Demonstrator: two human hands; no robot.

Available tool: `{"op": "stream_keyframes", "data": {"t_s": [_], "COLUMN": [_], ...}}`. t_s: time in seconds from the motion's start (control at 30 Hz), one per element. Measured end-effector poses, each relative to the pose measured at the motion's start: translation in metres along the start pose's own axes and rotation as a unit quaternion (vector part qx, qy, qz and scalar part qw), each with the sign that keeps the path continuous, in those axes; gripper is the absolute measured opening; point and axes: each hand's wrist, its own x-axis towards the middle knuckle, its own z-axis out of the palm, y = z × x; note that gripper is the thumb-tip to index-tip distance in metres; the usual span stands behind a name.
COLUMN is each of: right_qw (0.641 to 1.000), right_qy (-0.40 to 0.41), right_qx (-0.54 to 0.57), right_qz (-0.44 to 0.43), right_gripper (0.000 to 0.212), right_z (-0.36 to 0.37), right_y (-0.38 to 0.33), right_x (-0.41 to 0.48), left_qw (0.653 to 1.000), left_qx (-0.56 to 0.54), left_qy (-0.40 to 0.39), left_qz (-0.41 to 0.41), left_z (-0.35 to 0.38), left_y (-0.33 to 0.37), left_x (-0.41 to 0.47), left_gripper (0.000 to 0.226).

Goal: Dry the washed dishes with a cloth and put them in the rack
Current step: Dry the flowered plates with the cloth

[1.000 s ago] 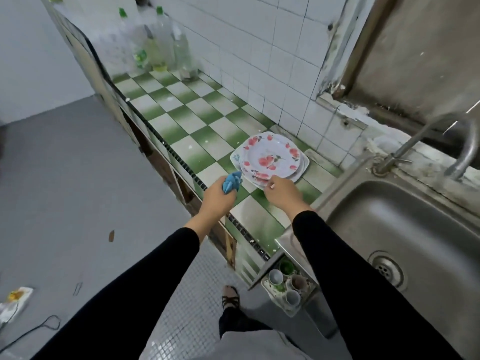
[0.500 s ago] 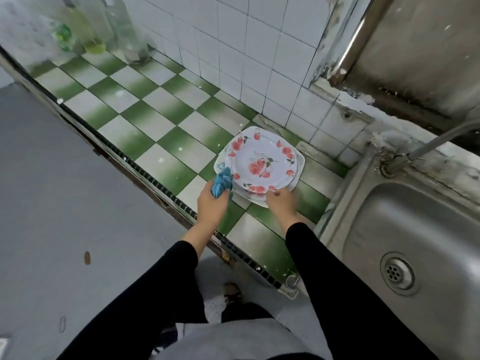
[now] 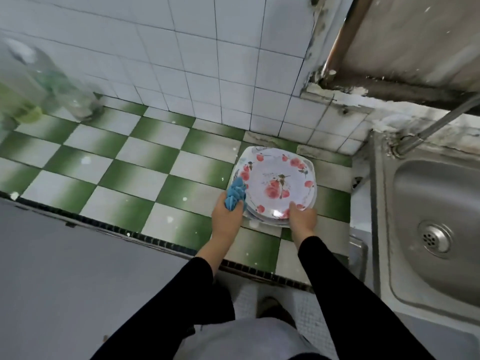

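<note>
- The left hand (image 3: 226, 214) is gripping a bunched blue cloth (image 3: 235, 194) against the plate stack's (image 3: 275, 183) left rim.
- The right hand (image 3: 302, 219) is pinching the near rim, thumb on top.
- The stack is sitting on the checkered tabletop (image 3: 135, 178) beside the sink (image 3: 426, 229).

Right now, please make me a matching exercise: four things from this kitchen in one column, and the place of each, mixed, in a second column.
1. blue cloth
2. flowered plate
3. drain
4. clear bottles

a. far left, by the wall
b. in the sink
c. gripped by the left hand
d. pinched by the right hand

Pairs: 1-c, 2-d, 3-b, 4-a
</note>
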Motion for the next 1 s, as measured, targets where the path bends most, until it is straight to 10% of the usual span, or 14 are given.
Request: {"op": "stream_keyframes", "data": {"t_s": [1.0], "right_qw": [0.996], "right_qy": [-0.003], "right_qx": [-0.083], "right_qz": [0.019], "right_gripper": [0.056], "right_z": [-0.003], "right_y": [-0.014], "right_x": [0.01], "left_qw": [0.999], "left_qx": [-0.011], "left_qy": [-0.036], "left_qz": [0.004], "left_z": [0.006], "left_y": [0.028], "left_x": [0.045], "left_gripper": [0.031]}}
